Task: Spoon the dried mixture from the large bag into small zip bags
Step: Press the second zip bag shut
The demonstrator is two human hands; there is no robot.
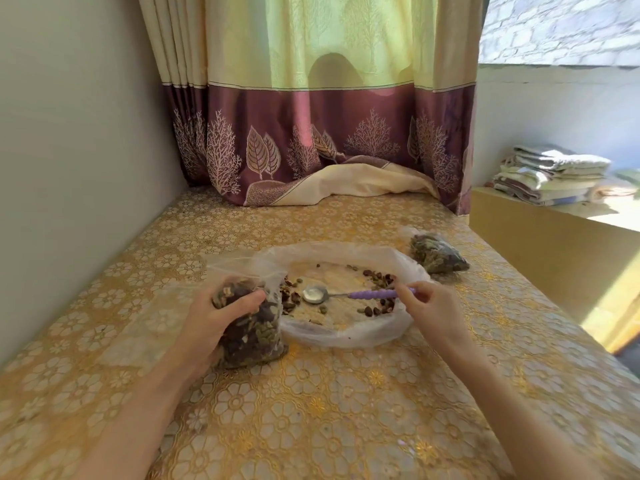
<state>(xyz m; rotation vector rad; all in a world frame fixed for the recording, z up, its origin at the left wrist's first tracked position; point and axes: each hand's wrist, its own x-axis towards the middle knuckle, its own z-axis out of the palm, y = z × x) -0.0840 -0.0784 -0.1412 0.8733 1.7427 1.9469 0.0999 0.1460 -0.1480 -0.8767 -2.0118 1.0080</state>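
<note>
Pinching a purple-handled spoon [349, 294], the right hand [431, 310] holds its empty bowl inside the nearly empty large bag [346, 334]. Beside it the left hand [211, 323] grips a full zip bag [252, 334] upright. Another filled bag [437, 254] lies behind.

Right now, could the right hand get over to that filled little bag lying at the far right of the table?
Probably yes. The filled bag lies just beyond the right hand, with only bare tablecloth between. But that hand pinches the spoon, so it would likely need to drop it first.
</note>
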